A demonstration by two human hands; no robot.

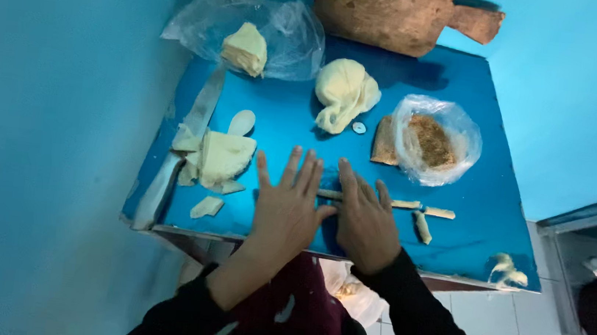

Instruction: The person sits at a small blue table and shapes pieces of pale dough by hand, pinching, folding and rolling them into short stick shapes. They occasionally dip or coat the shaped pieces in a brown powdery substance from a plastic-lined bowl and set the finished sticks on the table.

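Glossy blue tabletop, rough wooden board, crinkled clear plastic bag.

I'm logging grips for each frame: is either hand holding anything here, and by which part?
Nothing is gripped. Both the left hand and right hand lie flat, palms down, pressing on a thin dough strip on the blue table.

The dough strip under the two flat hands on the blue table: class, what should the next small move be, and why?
Probably a short push of both palms forward, keeping the roll going. The left hand and right hand lie flat, fingers spread, on the dough strip, which pokes out thin to the right. Short cut pieces lie beside it, so the strip looks close to cutting thickness.
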